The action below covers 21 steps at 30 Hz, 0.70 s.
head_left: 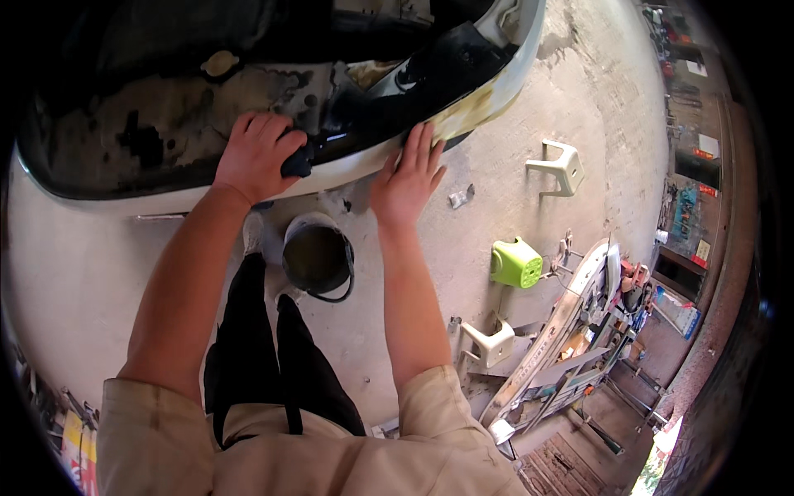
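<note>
My left hand (258, 154) is closed around a small dark block (298, 155), whose exact kind I cannot make out. It presses at the edge of the car's white bumper (347, 170), by the open bay's black trim (364, 132). Farther right, my right hand (408, 178) lies with outstretched fingers on the bumper. Its fingertips touch a yellowish-tan patch (475, 107) that looks like sanded filler. Below and between my hands, a dark bucket (318, 258) of murky liquid stands on the floor, its handle (347, 285) hanging at the side.
To the right on the concrete floor (595, 107) are a white stool (561, 168), a green stool (518, 263) and another white stool (491, 342). A crumpled wrapper (461, 196) lies near the bumper. A cluttered bench (571, 347) with tools and scrap parts stands at lower right.
</note>
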{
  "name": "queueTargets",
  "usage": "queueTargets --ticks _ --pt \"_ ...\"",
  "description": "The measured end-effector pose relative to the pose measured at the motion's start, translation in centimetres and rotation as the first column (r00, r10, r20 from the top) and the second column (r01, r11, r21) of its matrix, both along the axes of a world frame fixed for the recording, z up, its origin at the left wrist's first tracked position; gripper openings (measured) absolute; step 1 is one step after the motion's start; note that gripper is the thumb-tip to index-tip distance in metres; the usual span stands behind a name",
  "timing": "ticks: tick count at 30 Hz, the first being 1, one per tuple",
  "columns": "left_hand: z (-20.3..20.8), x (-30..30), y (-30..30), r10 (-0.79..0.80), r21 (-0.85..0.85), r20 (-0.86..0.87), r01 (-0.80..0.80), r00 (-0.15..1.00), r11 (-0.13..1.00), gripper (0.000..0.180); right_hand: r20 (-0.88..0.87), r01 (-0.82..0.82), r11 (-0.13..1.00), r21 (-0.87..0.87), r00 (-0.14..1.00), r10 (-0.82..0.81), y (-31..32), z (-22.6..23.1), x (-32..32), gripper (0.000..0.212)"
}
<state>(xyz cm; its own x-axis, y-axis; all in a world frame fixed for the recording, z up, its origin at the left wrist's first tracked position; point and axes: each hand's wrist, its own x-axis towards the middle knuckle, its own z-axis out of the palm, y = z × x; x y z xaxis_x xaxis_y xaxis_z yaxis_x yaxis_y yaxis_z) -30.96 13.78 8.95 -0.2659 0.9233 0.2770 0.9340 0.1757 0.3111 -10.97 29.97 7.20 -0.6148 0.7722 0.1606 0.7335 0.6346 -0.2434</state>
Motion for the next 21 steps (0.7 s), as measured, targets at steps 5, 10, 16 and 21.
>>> queueTargets --ticks 5,10,16,21 --pt "0.0 0.0 0.4 -0.004 0.012 0.009 0.004 1.000 1.000 0.052 -0.092 0.035 0.994 -0.099 0.995 -0.044 -2.2 -1.2 -0.6 0.090" --pt "-0.2 -0.1 0.3 -0.002 -0.032 -0.004 0.001 1.000 0.999 0.056 -0.023 0.012 0.997 -0.076 1.000 -0.014 -0.2 0.6 -0.9 0.092" --pt "0.0 -0.1 0.3 -0.012 -0.051 -0.002 0.012 1.000 0.999 0.056 -0.102 0.042 0.985 -0.166 0.993 -0.059 -3.9 -0.2 -0.9 0.089" --pt "-0.4 0.3 -0.2 -0.004 -0.031 -0.010 0.004 1.000 1.000 0.055 -0.068 0.039 0.994 -0.099 0.997 -0.045 -0.5 0.3 -1.2 0.095"
